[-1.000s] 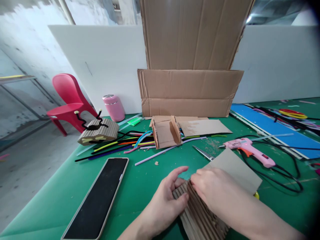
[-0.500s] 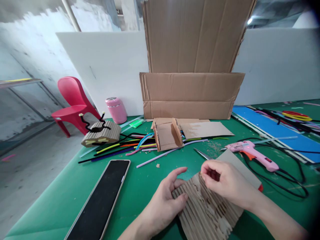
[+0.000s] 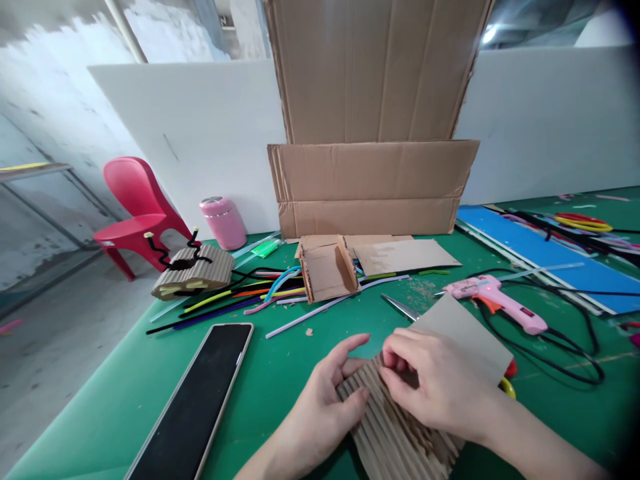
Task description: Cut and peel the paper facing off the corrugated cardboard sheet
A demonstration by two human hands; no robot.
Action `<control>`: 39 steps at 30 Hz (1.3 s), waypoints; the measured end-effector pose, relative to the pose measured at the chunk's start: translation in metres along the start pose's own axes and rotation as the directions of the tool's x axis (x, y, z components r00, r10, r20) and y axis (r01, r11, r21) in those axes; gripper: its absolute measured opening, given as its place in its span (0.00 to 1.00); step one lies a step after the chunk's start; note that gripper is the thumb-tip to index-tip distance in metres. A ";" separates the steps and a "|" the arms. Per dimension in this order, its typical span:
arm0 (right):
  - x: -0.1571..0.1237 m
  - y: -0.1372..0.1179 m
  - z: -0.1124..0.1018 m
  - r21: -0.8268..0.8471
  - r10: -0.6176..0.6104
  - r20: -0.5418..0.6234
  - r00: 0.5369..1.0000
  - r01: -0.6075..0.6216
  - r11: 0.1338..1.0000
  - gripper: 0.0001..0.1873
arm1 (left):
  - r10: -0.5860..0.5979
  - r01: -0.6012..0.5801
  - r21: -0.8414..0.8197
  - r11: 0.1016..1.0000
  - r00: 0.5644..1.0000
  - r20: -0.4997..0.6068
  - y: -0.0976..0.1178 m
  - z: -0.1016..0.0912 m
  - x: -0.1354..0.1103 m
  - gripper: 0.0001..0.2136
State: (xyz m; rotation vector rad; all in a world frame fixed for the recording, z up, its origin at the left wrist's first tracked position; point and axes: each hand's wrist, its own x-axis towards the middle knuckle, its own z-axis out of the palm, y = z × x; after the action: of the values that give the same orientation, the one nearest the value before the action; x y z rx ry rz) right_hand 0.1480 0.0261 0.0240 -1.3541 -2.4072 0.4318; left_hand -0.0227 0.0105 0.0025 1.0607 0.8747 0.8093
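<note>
A ribbed piece of corrugated cardboard lies on the green table near the front edge. My left hand presses its left edge with thumb and fingers. My right hand is curled over the piece's top, fingertips pinching at its torn paper facing. A flat grey-brown card sheet lies just behind my right hand, partly under it. Scissors poke out from behind that sheet.
A phone lies at the front left. A pink glue gun with black cable lies at the right. Coloured pipe cleaners, a small cardboard model, a ribbed cardboard bug, a pink cup and large boxes stand behind. A blue sheet lies far right.
My right hand lifted off the ribbed cardboard, showing the torn facing, then came back down to pinch at its top. My left hand stayed holding the left edge.
</note>
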 end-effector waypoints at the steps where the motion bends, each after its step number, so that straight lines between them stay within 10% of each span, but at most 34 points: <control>1: 0.001 0.000 0.000 -0.023 0.006 0.007 1.000 -0.006 1.000 0.03 | 0.006 -0.006 0.013 1.000 1.000 0.003 0.000 0.001 0.000 0.24; 10: 0.006 -0.006 -0.001 -0.177 -0.005 0.054 0.999 0.014 0.984 0.04 | 0.003 -0.004 0.096 0.995 1.000 0.019 0.000 0.007 -0.004 0.24; 21: 0.002 0.009 -0.010 0.236 0.020 0.114 0.993 -0.046 0.971 0.06 | -0.009 0.009 0.004 1.000 1.000 0.019 0.001 0.004 -0.003 0.24; 32: 0.002 0.003 0.002 0.007 -0.042 0.046 0.998 0.041 0.999 0.06 | -0.002 0.002 0.023 1.000 1.000 0.005 0.002 0.002 -0.003 0.25; 39: 0.005 0.004 0.001 0.148 -0.006 0.055 0.998 -0.002 0.989 0.07 | -0.002 0.002 -0.042 0.999 1.000 0.000 0.000 -0.005 -0.003 0.24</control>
State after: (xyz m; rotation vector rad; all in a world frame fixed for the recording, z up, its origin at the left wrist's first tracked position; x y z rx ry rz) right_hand 0.1479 0.0318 0.0220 -1.2911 -2.3672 0.6415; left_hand -0.0286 0.0093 0.0016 1.0232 0.8553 0.8225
